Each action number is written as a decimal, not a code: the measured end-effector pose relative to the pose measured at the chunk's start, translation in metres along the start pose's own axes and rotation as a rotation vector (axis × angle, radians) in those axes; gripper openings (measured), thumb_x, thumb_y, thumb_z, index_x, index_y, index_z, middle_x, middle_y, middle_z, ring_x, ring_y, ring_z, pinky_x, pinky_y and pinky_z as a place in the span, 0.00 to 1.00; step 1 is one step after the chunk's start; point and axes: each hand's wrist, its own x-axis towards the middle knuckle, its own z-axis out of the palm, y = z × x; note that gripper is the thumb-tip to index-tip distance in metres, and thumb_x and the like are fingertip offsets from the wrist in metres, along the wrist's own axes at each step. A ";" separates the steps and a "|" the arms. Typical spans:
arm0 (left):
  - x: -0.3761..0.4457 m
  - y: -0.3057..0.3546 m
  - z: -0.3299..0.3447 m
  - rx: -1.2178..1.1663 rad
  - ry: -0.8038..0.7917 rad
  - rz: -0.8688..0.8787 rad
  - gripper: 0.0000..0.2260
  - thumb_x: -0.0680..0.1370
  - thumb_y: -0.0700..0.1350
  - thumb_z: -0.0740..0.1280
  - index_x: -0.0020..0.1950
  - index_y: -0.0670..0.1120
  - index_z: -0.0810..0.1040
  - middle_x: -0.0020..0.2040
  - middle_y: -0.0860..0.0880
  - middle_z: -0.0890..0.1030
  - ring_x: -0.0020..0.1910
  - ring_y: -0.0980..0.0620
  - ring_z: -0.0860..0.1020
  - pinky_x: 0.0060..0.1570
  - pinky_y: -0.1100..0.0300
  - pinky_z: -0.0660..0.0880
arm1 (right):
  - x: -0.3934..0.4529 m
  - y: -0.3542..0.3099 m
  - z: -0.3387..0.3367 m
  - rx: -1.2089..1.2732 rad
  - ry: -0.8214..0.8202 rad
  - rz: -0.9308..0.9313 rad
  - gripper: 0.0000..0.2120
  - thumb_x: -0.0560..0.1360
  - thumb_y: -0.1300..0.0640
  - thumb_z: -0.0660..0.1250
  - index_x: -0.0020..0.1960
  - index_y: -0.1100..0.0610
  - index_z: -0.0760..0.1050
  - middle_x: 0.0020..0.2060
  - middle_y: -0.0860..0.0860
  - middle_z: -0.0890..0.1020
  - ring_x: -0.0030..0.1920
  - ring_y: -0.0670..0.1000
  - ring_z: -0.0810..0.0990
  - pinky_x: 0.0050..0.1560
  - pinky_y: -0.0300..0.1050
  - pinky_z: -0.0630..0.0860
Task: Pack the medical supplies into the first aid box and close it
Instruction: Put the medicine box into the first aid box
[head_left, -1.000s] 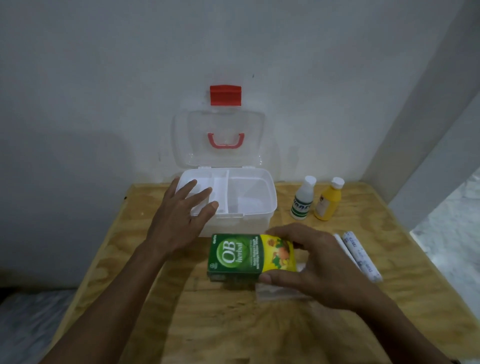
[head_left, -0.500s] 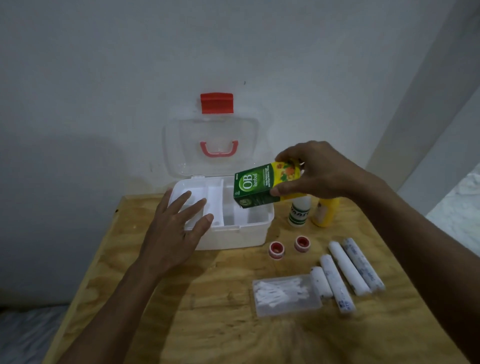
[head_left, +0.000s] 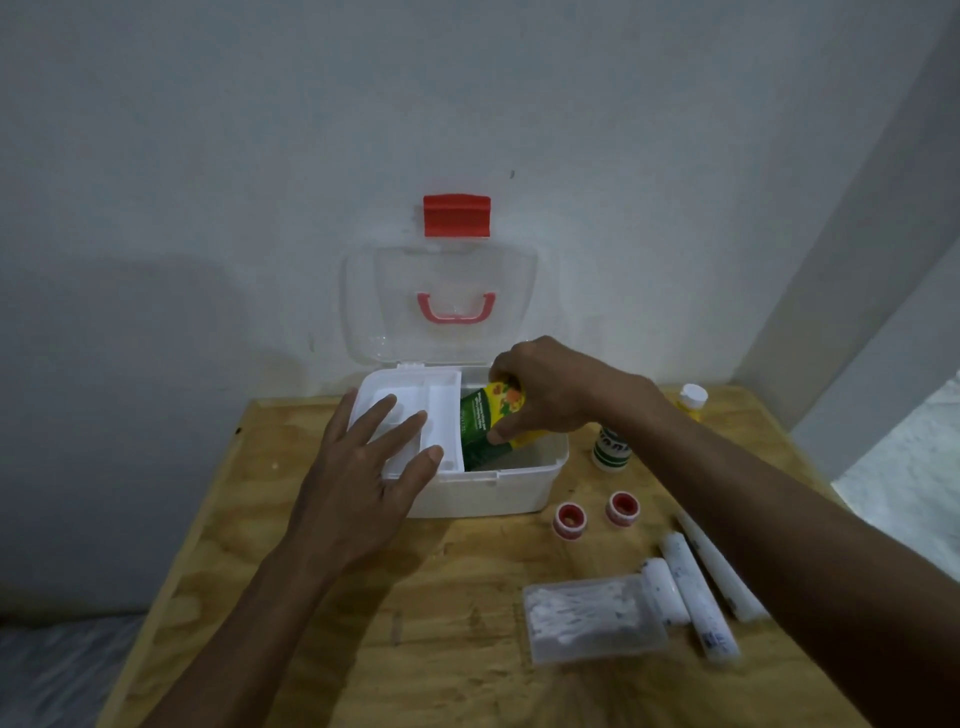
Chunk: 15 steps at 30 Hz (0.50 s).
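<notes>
The white first aid box (head_left: 519, 493) stands open at the back of the wooden table (head_left: 441, 649), its clear lid (head_left: 441, 270) with a red latch leaning on the wall. My right hand (head_left: 545, 389) is shut on the green and yellow medicine carton (head_left: 483, 421), which is tilted and partly down inside the box's right side. My left hand (head_left: 363, 478) rests flat with fingers spread on the white inner tray (head_left: 410, 410) at the box's left.
To the right of the box stand a white bottle (head_left: 612, 449) and a yellow bottle (head_left: 691, 400). Two red tape rolls (head_left: 597, 514), three white bandage rolls (head_left: 696, 597) and a clear pack of cotton swabs (head_left: 587, 618) lie on the table's right part.
My right hand lifted the carton from the table front, carried it over the box and lowered it into the right side. My left hand stayed on the tray.
</notes>
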 end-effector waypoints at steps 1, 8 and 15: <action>0.000 0.000 0.000 -0.001 -0.001 -0.001 0.30 0.73 0.70 0.54 0.68 0.57 0.75 0.76 0.54 0.65 0.78 0.51 0.53 0.74 0.47 0.55 | 0.002 0.000 0.004 0.009 -0.006 -0.003 0.31 0.65 0.37 0.75 0.62 0.53 0.74 0.49 0.48 0.74 0.48 0.50 0.72 0.44 0.44 0.69; -0.001 0.001 -0.002 -0.005 -0.009 -0.018 0.32 0.72 0.71 0.52 0.69 0.57 0.74 0.76 0.54 0.65 0.78 0.51 0.54 0.74 0.45 0.55 | 0.005 -0.005 0.012 0.003 -0.118 0.003 0.31 0.66 0.38 0.76 0.62 0.53 0.74 0.52 0.50 0.77 0.49 0.51 0.74 0.46 0.45 0.73; -0.001 0.001 -0.002 -0.008 -0.014 -0.015 0.32 0.72 0.71 0.52 0.69 0.57 0.74 0.76 0.54 0.65 0.78 0.51 0.54 0.74 0.44 0.55 | 0.008 -0.016 0.016 -0.110 -0.251 -0.040 0.26 0.70 0.45 0.76 0.62 0.56 0.77 0.55 0.52 0.81 0.47 0.49 0.76 0.42 0.41 0.69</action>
